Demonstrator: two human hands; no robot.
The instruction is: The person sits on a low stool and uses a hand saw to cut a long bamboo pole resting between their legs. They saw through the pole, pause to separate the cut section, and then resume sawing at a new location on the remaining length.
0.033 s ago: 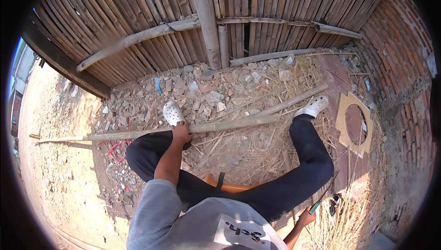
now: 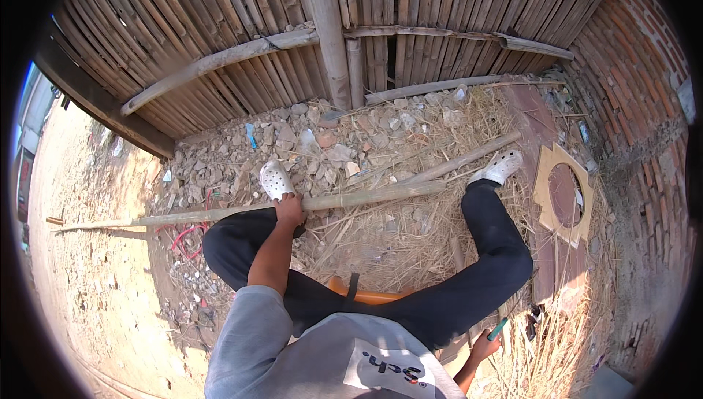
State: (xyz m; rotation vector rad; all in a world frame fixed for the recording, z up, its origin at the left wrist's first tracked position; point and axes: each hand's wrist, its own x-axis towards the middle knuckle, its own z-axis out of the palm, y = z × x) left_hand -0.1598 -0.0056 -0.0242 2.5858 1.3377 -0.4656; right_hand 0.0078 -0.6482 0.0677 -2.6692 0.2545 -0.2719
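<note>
A long pale bamboo pole (image 2: 373, 196) lies crosswise in front of me, its thin end reaching far to the left. My left hand (image 2: 289, 210) is closed around it near my left white clog (image 2: 274, 179). Low at my right side, my right hand (image 2: 483, 345) is wrapped round the green handle of a tool (image 2: 498, 328). Its handle points up and to the right, away from the pole; the thin blade beyond it is hard to make out against the straw.
Behind the pole's thick end lies a second pole (image 2: 469, 156), near my right clog (image 2: 502, 167). An orange seat (image 2: 377, 298) shows beneath me. A tan board with a round hole (image 2: 543, 205) lies at right, before a brick wall (image 2: 622, 113). Rubble (image 2: 282, 131) borders the bamboo wall (image 2: 242, 10).
My right hand has shifted slightly left, and the green handle has turned more to face me; the dark blade seen before is less distinct. My left hand and the pole are almost unmoved.
</note>
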